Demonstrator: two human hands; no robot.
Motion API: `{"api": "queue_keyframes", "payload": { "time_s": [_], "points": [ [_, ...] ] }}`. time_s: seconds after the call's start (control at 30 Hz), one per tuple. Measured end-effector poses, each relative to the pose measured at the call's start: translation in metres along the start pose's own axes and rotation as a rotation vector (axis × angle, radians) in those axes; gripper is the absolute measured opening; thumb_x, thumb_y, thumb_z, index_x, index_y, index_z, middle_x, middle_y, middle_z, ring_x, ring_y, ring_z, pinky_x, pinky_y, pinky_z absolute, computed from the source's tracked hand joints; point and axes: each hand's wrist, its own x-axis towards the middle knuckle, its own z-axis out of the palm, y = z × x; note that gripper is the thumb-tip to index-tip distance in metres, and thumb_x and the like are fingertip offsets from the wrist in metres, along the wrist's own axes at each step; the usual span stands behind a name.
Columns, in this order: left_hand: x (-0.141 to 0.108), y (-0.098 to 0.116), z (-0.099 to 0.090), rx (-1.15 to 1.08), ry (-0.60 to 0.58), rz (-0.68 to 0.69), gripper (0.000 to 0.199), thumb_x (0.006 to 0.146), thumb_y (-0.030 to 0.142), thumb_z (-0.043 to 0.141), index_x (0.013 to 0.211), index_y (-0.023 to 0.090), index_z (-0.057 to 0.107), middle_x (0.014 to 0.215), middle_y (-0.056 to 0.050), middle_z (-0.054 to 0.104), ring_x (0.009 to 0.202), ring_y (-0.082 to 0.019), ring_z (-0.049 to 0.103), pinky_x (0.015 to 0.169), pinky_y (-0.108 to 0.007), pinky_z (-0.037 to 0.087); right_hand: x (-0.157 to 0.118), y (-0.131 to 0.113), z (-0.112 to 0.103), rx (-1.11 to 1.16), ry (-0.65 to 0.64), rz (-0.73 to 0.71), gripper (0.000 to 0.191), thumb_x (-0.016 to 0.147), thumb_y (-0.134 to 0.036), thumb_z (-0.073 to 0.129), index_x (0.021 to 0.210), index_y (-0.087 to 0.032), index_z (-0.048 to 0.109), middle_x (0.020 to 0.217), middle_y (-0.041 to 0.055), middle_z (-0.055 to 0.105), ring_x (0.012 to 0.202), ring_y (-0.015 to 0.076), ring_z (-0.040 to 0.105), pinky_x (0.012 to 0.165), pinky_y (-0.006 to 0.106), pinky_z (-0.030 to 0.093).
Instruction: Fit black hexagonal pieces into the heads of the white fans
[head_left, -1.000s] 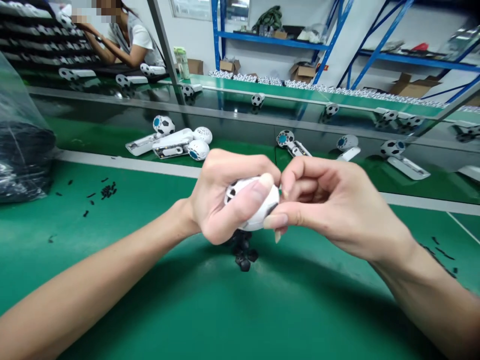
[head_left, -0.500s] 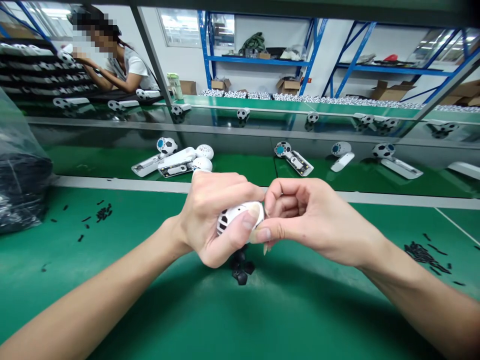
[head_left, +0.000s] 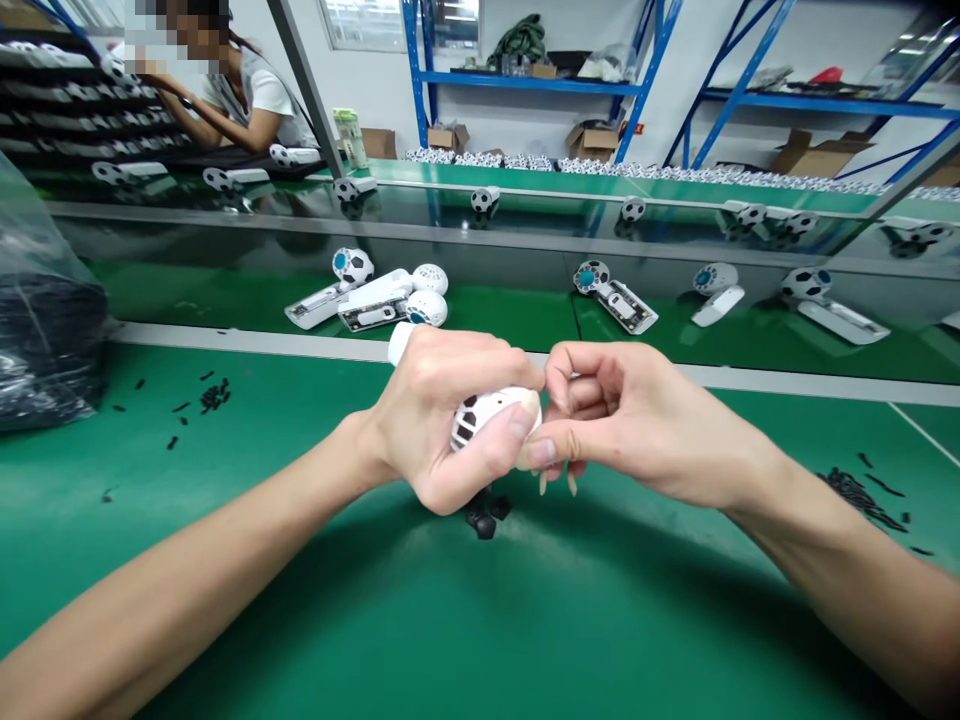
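In the middle of the head view, my left hand (head_left: 465,420) is wrapped round a white handheld device with a soccer-ball head (head_left: 491,405). Its white end (head_left: 401,343) sticks out behind the hand, and my thumb lies on the ball. My right hand (head_left: 600,415) meets the ball's right edge, thumb and fingertips drawn together. Whatever may be between those fingertips is hidden. Below my left hand, several black pentagon pieces (head_left: 486,522) lie on the green table.
Open soccer-ball devices (head_left: 619,303) lie along the green strip behind the table (head_left: 480,630). Small black strips are piled at left (head_left: 215,396) and right (head_left: 862,500). A plastic bag (head_left: 45,330) of dark pieces stands at left. Another person (head_left: 259,100) works beyond.
The view has tilted down and shifted slightly, so the background sits higher. Both hands keep hold at the ball, with small shifts of the right fingers.
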Motion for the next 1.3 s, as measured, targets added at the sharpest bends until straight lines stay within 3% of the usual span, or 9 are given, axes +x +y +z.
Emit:
{"api": "queue_keyframes", "payload": {
  "time_s": [0.13,0.33,0.47,0.53,0.6,0.77,0.87,1.1,1.3],
  "points": [
    [0.001,0.002,-0.001,-0.011,0.013,-0.007,0.023,0.093,0.031,0.055,0.079,0.022,0.070,0.059,-0.002,0.066,0.048,-0.016,0.053,0.051,-0.030,0.041,-0.001,0.003,0.003,-0.074,0.015,-0.077,0.066,0.066,-0.038,0.106,0.069,-0.023,0.042,0.061,-0.0049,0.067,0.059,0.0159,0.071,0.052,0.023,0.051],
    [0.001,0.004,0.000,-0.130,0.159,-0.105,0.030,0.099,0.035,0.055,0.078,0.020,0.071,0.060,-0.003,0.064,0.045,-0.012,0.043,0.045,-0.030,0.033,-0.006,0.012,0.013,-0.428,0.291,-0.456,0.057,0.083,-0.057,0.094,0.075,-0.024,0.048,0.070,-0.0035,0.063,0.061,0.0135,0.059,0.058,0.027,0.050],
    [-0.001,-0.005,0.002,-0.139,0.115,-0.038,0.028,0.098,0.034,0.058,0.079,0.019,0.071,0.062,-0.002,0.064,0.046,-0.011,0.043,0.046,-0.030,0.033,-0.004,0.018,0.012,-0.566,0.304,-0.513,0.050,0.093,-0.059,0.084,0.080,-0.025,0.050,0.073,-0.0033,0.064,0.064,0.0142,0.060,0.061,0.027,0.049],
    [-0.001,-0.017,0.002,-0.182,0.147,-0.108,0.032,0.100,0.038,0.059,0.077,0.020,0.071,0.064,-0.003,0.066,0.048,-0.012,0.048,0.047,-0.031,0.036,0.000,0.023,0.009,-0.605,0.318,-0.521,0.043,0.096,-0.055,0.082,0.085,-0.025,0.053,0.077,-0.0029,0.068,0.066,0.0148,0.064,0.062,0.027,0.048],
    [0.001,-0.033,0.001,-0.314,0.269,-0.247,0.038,0.100,0.049,0.061,0.078,0.020,0.071,0.065,-0.003,0.068,0.051,-0.014,0.056,0.045,-0.031,0.040,0.005,0.027,0.006,-0.737,0.250,-0.452,0.033,0.097,-0.046,0.084,0.092,-0.023,0.061,0.084,-0.0019,0.074,0.073,0.0165,0.069,0.065,0.028,0.046],
    [0.008,-0.069,-0.008,-0.549,0.479,-0.515,0.039,0.101,0.059,0.055,0.086,0.023,0.054,0.067,0.000,0.065,0.062,-0.020,0.072,0.051,-0.032,0.053,0.009,0.035,0.009,-1.353,-0.243,-0.160,0.005,0.099,-0.025,0.082,0.101,-0.023,0.078,0.102,0.0034,0.083,0.093,0.0240,0.078,0.064,0.031,0.034],
    [0.006,-0.084,-0.010,-0.607,0.541,-0.598,0.037,0.098,0.059,0.058,0.090,0.026,0.044,0.069,0.001,0.064,0.070,-0.024,0.076,0.055,-0.035,0.056,0.006,0.035,0.017,-1.544,-0.312,-0.125,0.007,0.103,-0.025,0.076,0.099,-0.021,0.079,0.105,0.0054,0.082,0.093,0.0252,0.077,0.058,0.034,0.026],
    [0.003,-0.095,-0.020,-0.748,0.622,-0.879,0.031,0.088,0.053,0.069,0.086,0.026,0.056,0.070,0.001,0.062,0.068,-0.019,0.064,0.062,-0.037,0.058,-0.001,0.043,0.031,-1.725,-0.398,-0.320,0.020,0.095,0.000,0.068,0.091,-0.018,0.077,0.091,0.0068,0.078,0.083,0.0244,0.073,0.058,0.036,0.031],
    [0.004,-0.092,-0.037,-0.491,0.504,-1.032,0.040,0.091,0.059,0.072,0.093,0.021,0.061,0.077,0.000,0.071,0.069,-0.017,0.065,0.059,-0.028,0.055,-0.006,0.056,0.036,-1.797,-0.382,-0.535,0.029,0.087,0.009,0.061,0.085,-0.017,0.073,0.081,0.0081,0.072,0.072,0.0220,0.068,0.051,0.035,0.029]
  ]
}}
